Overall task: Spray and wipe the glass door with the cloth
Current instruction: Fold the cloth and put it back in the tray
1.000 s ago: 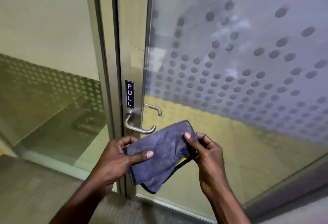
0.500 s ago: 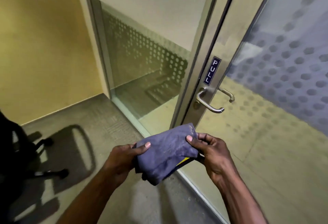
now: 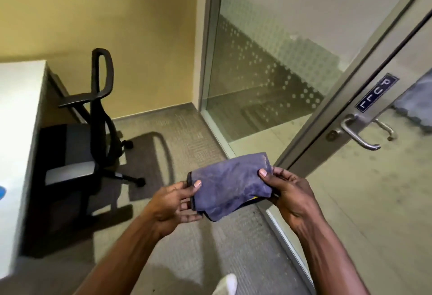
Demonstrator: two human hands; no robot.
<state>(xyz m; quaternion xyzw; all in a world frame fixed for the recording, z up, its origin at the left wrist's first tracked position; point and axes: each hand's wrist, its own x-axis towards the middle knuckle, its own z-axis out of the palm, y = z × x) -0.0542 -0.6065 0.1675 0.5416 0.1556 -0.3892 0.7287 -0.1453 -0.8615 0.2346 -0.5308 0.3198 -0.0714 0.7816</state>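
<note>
A folded purple-blue cloth (image 3: 228, 183) with a yellow edge underneath is held in front of me between both hands. My left hand (image 3: 171, 203) pinches its left edge with thumb on top. My right hand (image 3: 288, 189) grips its right end. The glass door (image 3: 374, 191) stands to the right, apart from the cloth, with a metal frame, a lever handle (image 3: 358, 134) and a blue PULL label (image 3: 376, 92). No spray bottle is in view.
A fixed glass panel (image 3: 261, 79) with a dotted frosted band meets the yellow wall at the corner. A black office chair (image 3: 93, 119) stands at the left beside a white desk (image 3: 16, 126). Grey carpet covers the floor; a white shoe tip (image 3: 226, 285) shows below.
The view has swung left, away from the door, bringing the chair and desk into sight. Both hands keep hold of the cloth, now further from the door handle.
</note>
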